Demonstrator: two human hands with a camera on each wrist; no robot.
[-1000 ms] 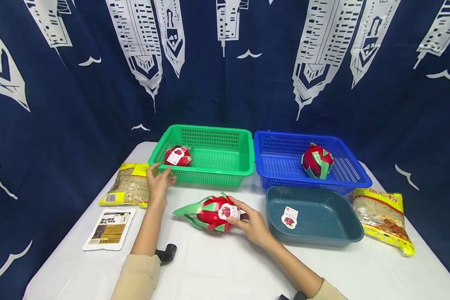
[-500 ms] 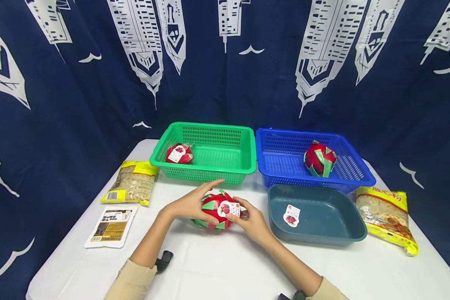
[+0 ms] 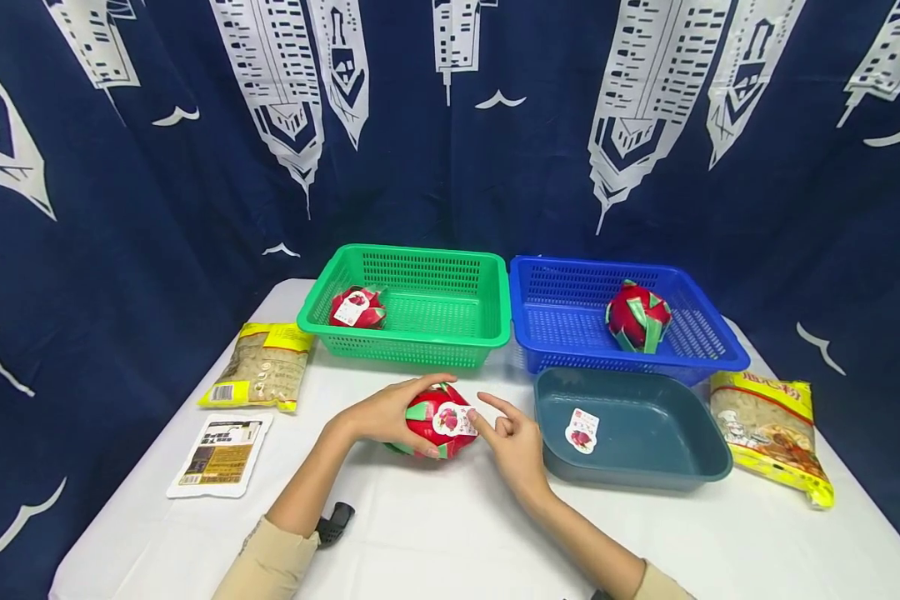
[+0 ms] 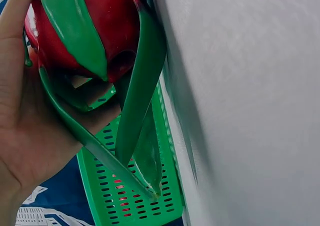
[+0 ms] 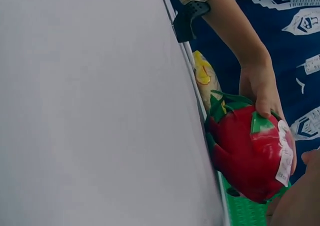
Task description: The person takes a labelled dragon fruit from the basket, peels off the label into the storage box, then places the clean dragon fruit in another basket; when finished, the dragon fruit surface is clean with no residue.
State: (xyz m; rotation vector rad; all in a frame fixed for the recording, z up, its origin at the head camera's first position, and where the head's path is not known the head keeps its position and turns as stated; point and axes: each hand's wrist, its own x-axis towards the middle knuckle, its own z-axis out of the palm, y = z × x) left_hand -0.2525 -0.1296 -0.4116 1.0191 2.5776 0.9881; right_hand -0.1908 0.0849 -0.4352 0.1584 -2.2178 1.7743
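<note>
A red dragon fruit [image 3: 423, 428] with green leaf tips lies on the white table, a white label [image 3: 453, 419] on its upper side. My left hand [image 3: 385, 414] grips it from the left, thumb in front and fingers behind. In the left wrist view, long green leaves [image 4: 142, 85] trail from the dragon fruit past the palm. From the right, my right hand [image 3: 516, 446] has its thumb at the label's edge. Its index finger is raised, apart from the fruit; whether the thumb presses the label is unclear.
Behind stand a green basket [image 3: 450, 340] and a blue basket [image 3: 562, 361], each with one dragon fruit. A teal tub [image 3: 645, 425] with a loose dragon-fruit sticker [image 3: 582, 431] is at right. Yellow bags [image 3: 268, 367] flank the table; a flat white packet [image 3: 221, 456] lies left.
My left hand came from the green basket's front edge to the dragon fruit and took hold of it. My right hand let go of the fruit's right end, its index finger lifting away.
</note>
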